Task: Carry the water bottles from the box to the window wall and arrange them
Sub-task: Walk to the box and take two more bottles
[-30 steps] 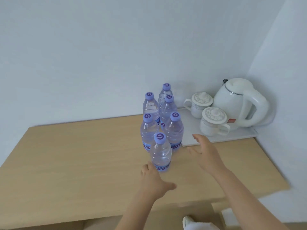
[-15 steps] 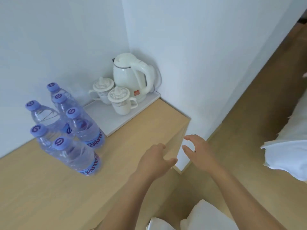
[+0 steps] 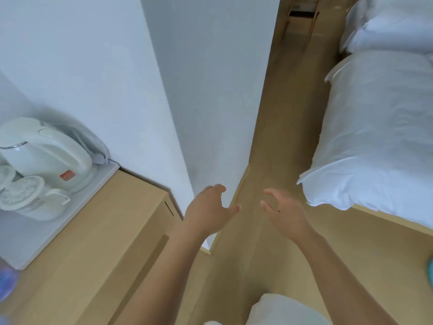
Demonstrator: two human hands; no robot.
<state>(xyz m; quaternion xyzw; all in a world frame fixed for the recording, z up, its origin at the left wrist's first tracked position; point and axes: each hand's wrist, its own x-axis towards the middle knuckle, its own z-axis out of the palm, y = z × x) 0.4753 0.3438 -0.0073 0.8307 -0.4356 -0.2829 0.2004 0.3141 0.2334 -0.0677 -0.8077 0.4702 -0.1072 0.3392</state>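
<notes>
Only a blurred purple-blue edge of one water bottle [image 3: 5, 286] shows at the far left on the wooden desk [image 3: 89, 249]; the other bottles are out of view. No box is visible. My left hand [image 3: 208, 211] and my right hand [image 3: 284, 211] hover side by side over the wooden floor, past the desk's right end. Both hold nothing, with fingers loosely curved.
A white kettle [image 3: 44, 156] and a lidded white cup [image 3: 28, 200] stand on a white tray [image 3: 46, 233] in the desk corner. A white wall corner [image 3: 201, 90] juts out ahead. A bed with white bedding [image 3: 379, 127] lines the right of the floor strip [image 3: 288, 127].
The view has swung right, away from the group of bottles on the desk toward the floor and bed. Both empty hands left the bottles and now hang over the floor.
</notes>
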